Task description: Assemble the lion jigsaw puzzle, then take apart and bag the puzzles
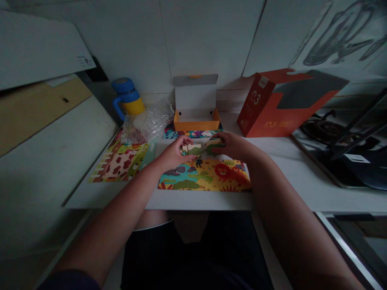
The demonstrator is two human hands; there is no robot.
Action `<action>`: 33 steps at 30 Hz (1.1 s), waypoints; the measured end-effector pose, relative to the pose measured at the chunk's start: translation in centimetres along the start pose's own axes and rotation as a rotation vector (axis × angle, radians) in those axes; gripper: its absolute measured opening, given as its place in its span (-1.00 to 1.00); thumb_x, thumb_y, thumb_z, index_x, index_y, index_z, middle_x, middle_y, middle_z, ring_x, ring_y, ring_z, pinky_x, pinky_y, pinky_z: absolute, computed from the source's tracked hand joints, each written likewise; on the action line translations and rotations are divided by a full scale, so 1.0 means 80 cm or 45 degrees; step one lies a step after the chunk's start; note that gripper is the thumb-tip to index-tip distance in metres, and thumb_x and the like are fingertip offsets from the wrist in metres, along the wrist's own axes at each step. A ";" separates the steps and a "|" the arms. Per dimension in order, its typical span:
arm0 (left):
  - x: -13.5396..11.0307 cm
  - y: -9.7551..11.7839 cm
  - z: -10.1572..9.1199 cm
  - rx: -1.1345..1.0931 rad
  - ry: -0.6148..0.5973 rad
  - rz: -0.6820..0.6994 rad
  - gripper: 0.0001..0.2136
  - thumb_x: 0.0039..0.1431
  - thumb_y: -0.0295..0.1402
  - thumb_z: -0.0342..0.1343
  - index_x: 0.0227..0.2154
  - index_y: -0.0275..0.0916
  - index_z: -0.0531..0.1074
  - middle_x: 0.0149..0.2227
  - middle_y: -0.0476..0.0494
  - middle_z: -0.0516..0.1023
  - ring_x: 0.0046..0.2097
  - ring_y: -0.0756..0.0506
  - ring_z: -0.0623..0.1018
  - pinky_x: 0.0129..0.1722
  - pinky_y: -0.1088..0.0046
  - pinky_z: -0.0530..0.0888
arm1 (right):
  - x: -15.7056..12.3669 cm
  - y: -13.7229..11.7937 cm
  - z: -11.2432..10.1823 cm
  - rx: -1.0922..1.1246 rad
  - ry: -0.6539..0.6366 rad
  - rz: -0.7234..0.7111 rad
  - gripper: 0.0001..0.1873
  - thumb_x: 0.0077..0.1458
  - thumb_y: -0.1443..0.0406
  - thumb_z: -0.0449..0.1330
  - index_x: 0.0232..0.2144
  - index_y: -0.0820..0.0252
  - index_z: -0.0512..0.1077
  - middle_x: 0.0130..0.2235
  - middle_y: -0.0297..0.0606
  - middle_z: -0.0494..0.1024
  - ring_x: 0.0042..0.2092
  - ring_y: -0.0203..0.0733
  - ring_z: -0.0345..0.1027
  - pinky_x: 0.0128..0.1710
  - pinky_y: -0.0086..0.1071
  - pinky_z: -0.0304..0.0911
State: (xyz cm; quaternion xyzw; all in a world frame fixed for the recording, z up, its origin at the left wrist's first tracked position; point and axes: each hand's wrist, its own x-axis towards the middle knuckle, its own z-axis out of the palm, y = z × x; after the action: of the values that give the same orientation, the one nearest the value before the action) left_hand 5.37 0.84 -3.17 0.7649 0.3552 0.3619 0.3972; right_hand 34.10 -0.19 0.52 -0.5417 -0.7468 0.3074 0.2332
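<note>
A jigsaw puzzle with lions, a crocodile and a pond lies on the white table in front of me. Over its far left part, my left hand grips a pale and green puzzle piece between thumb and fingers. To the right, my right hand has its fingers closed on another puzzle piece, also pale and green. The two pieces are close together, with a narrow gap between them. My fingers partly cover both pieces. The far edge of the puzzle is hidden behind my hands.
At the back stands an open orange box on a colourful sheet. A cow-patterned puzzle, crumpled clear plastic and a blue-yellow flask are at left. A red box and a black stove stand right.
</note>
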 end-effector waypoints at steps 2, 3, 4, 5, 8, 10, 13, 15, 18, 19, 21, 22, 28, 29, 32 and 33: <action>0.000 -0.005 -0.001 -0.030 0.034 -0.002 -0.54 0.08 -0.41 0.38 0.03 -0.14 0.38 0.02 -0.13 0.51 0.09 -0.15 0.53 0.07 0.30 0.49 | 0.000 -0.001 0.001 0.134 -0.016 -0.018 -0.56 0.05 0.20 0.42 -0.01 0.10 0.51 -0.15 -0.20 0.69 -0.18 -0.01 0.55 -0.21 -0.25 0.38; 0.000 -0.006 -0.002 -0.049 0.039 -0.012 -0.54 0.09 -0.42 0.37 0.03 -0.13 0.37 0.02 -0.13 0.52 0.10 -0.15 0.53 0.08 0.28 0.49 | 0.000 -0.002 0.003 0.193 -0.027 -0.044 -0.54 0.06 0.17 0.42 0.01 0.09 0.50 -0.15 -0.21 0.69 -0.17 0.00 0.55 -0.21 -0.24 0.39; 0.000 -0.008 -0.002 -0.064 0.043 -0.019 -0.54 0.10 -0.42 0.36 0.04 -0.13 0.37 0.02 -0.14 0.52 0.10 -0.15 0.53 0.09 0.27 0.49 | -0.001 -0.004 0.006 0.238 -0.033 -0.075 -0.52 0.06 0.14 0.42 0.02 0.08 0.48 -0.15 -0.22 0.69 -0.17 -0.01 0.54 -0.21 -0.24 0.39; 0.000 -0.009 -0.002 -0.068 0.046 -0.020 -0.55 0.10 -0.42 0.36 0.04 -0.13 0.37 0.02 -0.14 0.53 0.09 -0.15 0.54 0.10 0.26 0.48 | -0.001 -0.007 0.009 0.265 -0.032 -0.110 -0.51 0.05 0.12 0.43 0.02 0.08 0.48 -0.16 -0.24 0.68 -0.18 -0.02 0.53 -0.21 -0.25 0.39; 0.000 -0.011 -0.003 -0.054 0.058 0.002 -0.57 0.11 -0.44 0.34 0.04 -0.12 0.39 0.01 -0.13 0.53 0.07 -0.14 0.54 0.09 0.26 0.48 | 0.000 -0.015 0.018 0.278 0.048 -0.170 -0.52 0.01 0.11 0.45 -0.05 0.09 0.48 -0.20 -0.27 0.64 -0.22 -0.07 0.49 -0.22 -0.26 0.36; 0.000 -0.010 -0.003 -0.056 0.073 0.006 -0.59 0.11 -0.46 0.32 0.02 -0.13 0.40 0.00 -0.12 0.53 0.04 -0.13 0.54 0.09 0.26 0.48 | 0.001 -0.018 0.021 0.257 0.170 -0.153 -0.55 0.00 0.11 0.46 -0.09 0.10 0.49 -0.21 -0.26 0.63 -0.24 -0.09 0.46 -0.24 -0.26 0.35; 0.001 -0.007 -0.005 -0.064 0.120 -0.011 -0.63 0.10 -0.48 0.31 -0.03 -0.14 0.40 -0.01 -0.12 0.54 0.05 -0.14 0.55 0.11 0.26 0.47 | 0.003 -0.020 0.020 0.300 0.375 -0.104 -0.55 0.02 0.09 0.45 -0.09 0.11 0.47 -0.22 -0.22 0.63 -0.25 -0.09 0.45 -0.26 -0.26 0.34; 0.003 -0.006 -0.005 -0.081 0.178 -0.023 -0.64 0.10 -0.45 0.32 -0.05 -0.15 0.39 0.01 -0.15 0.55 0.07 -0.15 0.56 0.12 0.25 0.46 | 0.003 -0.021 0.021 0.399 0.393 -0.104 -0.50 0.02 0.05 0.45 -0.07 0.12 0.45 -0.19 -0.19 0.63 -0.23 -0.09 0.47 -0.25 -0.27 0.35; 0.006 -0.009 -0.003 -0.170 0.244 -0.038 -0.59 0.07 -0.43 0.34 -0.03 -0.16 0.36 0.06 -0.18 0.54 0.08 -0.16 0.57 0.10 0.26 0.47 | 0.005 -0.025 0.033 0.435 0.271 -0.166 -0.47 0.01 0.04 0.46 -0.05 0.12 0.44 -0.17 -0.21 0.63 -0.21 -0.09 0.48 -0.23 -0.27 0.37; 0.008 -0.011 -0.002 -0.201 0.240 -0.046 -0.57 0.05 -0.44 0.33 -0.02 -0.16 0.35 0.06 -0.18 0.54 0.07 -0.15 0.58 0.09 0.27 0.48 | 0.007 -0.026 0.040 0.387 0.244 -0.192 -0.49 0.01 0.05 0.46 -0.06 0.12 0.46 -0.18 -0.23 0.63 -0.21 -0.09 0.48 -0.22 -0.27 0.36; 0.010 -0.013 0.001 -0.233 0.206 -0.058 -0.57 0.03 -0.50 0.28 -0.02 -0.17 0.34 0.02 -0.16 0.55 0.05 -0.14 0.59 0.08 0.30 0.48 | 0.011 -0.026 0.053 0.247 0.252 -0.231 -0.54 0.03 0.09 0.45 -0.07 0.12 0.49 -0.17 -0.22 0.62 -0.20 -0.08 0.47 -0.20 -0.27 0.35; 0.011 -0.015 0.002 -0.232 0.186 -0.059 -0.57 0.03 -0.53 0.24 -0.02 -0.17 0.35 0.00 -0.15 0.56 0.05 -0.14 0.59 0.08 0.31 0.48 | 0.013 -0.026 0.059 0.172 0.276 -0.240 -0.56 0.03 0.11 0.44 -0.07 0.12 0.51 -0.14 -0.21 0.62 -0.19 -0.07 0.46 -0.19 -0.27 0.34; 0.016 -0.026 0.005 -0.161 0.154 0.016 -0.57 0.03 -0.62 0.07 -0.02 -0.15 0.35 0.02 -0.12 0.52 0.12 -0.10 0.54 0.16 0.35 0.43 | 0.021 -0.019 0.076 -0.008 0.271 -0.290 -0.57 0.05 0.14 0.43 -0.05 0.13 0.50 -0.10 -0.20 0.61 -0.16 -0.08 0.43 -0.15 -0.28 0.30; 0.016 -0.028 0.005 -0.152 0.146 0.025 -0.56 0.03 -0.61 0.05 -0.01 -0.14 0.35 0.03 -0.11 0.51 0.13 -0.09 0.53 0.16 0.35 0.42 | 0.021 -0.019 0.077 -0.001 0.269 -0.298 -0.57 0.06 0.14 0.42 -0.05 0.13 0.48 -0.11 -0.21 0.61 -0.16 -0.08 0.43 -0.15 -0.28 0.30; 0.016 -0.031 0.005 -0.137 0.128 0.031 -0.55 0.04 -0.59 0.03 0.01 -0.14 0.35 0.03 -0.10 0.50 0.14 -0.10 0.52 0.17 0.32 0.41 | 0.019 -0.020 0.081 0.022 0.293 -0.307 -0.50 0.05 0.15 0.43 -0.01 0.13 0.40 -0.05 -0.18 0.60 -0.13 -0.07 0.43 -0.10 -0.26 0.32; 0.016 -0.030 0.005 -0.134 0.123 0.030 -0.56 0.05 -0.58 0.03 0.02 -0.14 0.35 0.03 -0.10 0.50 0.14 -0.10 0.52 0.18 0.31 0.40 | 0.018 -0.020 0.082 0.028 0.305 -0.305 -0.46 0.04 0.15 0.43 0.02 0.13 0.37 -0.02 -0.15 0.59 -0.10 -0.05 0.43 -0.07 -0.24 0.32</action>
State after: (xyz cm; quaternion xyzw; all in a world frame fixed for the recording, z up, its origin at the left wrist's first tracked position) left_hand 5.67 2.80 -5.08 0.7287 0.3454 0.4211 0.4151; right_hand 28.09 -0.53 -2.93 -0.4790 -0.7695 0.2187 0.3613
